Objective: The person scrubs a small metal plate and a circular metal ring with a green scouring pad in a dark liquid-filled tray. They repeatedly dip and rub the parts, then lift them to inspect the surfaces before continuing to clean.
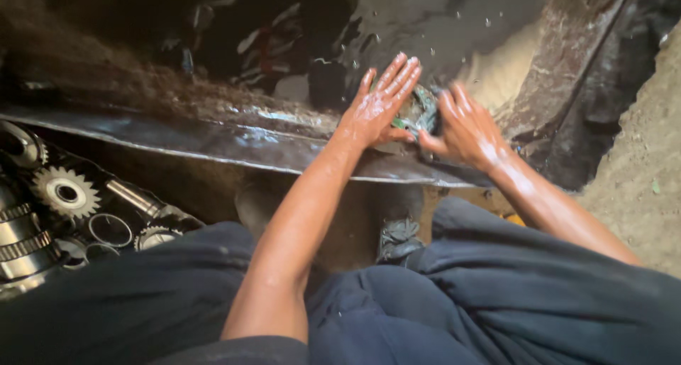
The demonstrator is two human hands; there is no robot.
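Dark blue trousers [496,301] fill the near part of the view, over two bent knees. One shoe [399,239] peeks out between the knees, on the dirt floor [638,173].

Two wet, shiny arms reach far out from the knees. They meet over a big black tub [213,134] of dark water. The tub's near edge is a thin, bright metal lip that runs from left to right, just past the knees.

Both hands press on one small green rag [418,113], which sits between the palms, right above the tub's near edge. The left hand [379,102] is flat, with its fingers straight and spread, so its grip is open against the rag. The right hand [464,127] is curved over the rag's other side, fingers loosely bent, not shut tight. Tiny water drops fly in the air just beyond the fingers.

Far past the hands, the dark water has open room. To the right, the tub wall slopes up to the dirt floor.

On the near left lie metal parts: two toothed gears [66,192], one thin ring [110,229], and one shiny shaft [138,198].
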